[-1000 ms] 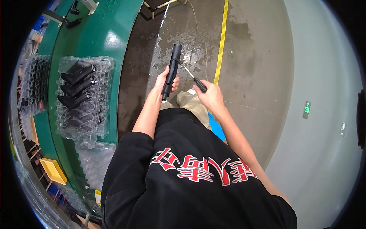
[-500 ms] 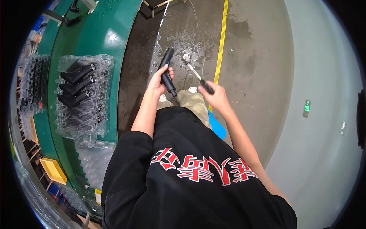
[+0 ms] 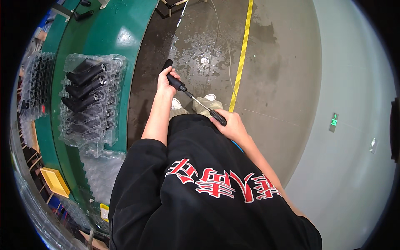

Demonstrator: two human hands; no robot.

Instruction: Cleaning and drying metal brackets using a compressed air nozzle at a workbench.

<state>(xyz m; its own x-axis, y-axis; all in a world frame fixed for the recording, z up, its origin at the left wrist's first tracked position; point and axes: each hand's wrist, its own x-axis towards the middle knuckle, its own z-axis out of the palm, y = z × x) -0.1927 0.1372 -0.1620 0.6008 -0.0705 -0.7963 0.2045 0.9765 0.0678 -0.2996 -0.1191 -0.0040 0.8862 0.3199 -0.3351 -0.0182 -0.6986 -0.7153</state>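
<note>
In front of my body, my left hand (image 3: 165,86) is closed round a black, tube-like handle part (image 3: 176,84), which tilts down to the right. My right hand (image 3: 233,128) grips a tool with a black handle and thin metal shaft (image 3: 217,117); its exact kind I cannot make out. The tool's dark tip meets the lower right end of the handle part, roughly in line with it. How far the tip goes in, if at all, is too small to tell.
On the green bench (image 3: 125,39) at left, clear plastic trays (image 3: 112,68) hold several angled black parts (image 3: 86,75). A yellow bin (image 3: 56,182) sits farther left. A thin cable (image 3: 228,54) runs toward my right hand. Yellow-black floor tape (image 3: 243,54) crosses the wet floor.
My right hand has moved down and swung the tool's tip from above and apart to the handle part's lower end. My left hand has shifted slightly left and tilted the part further.
</note>
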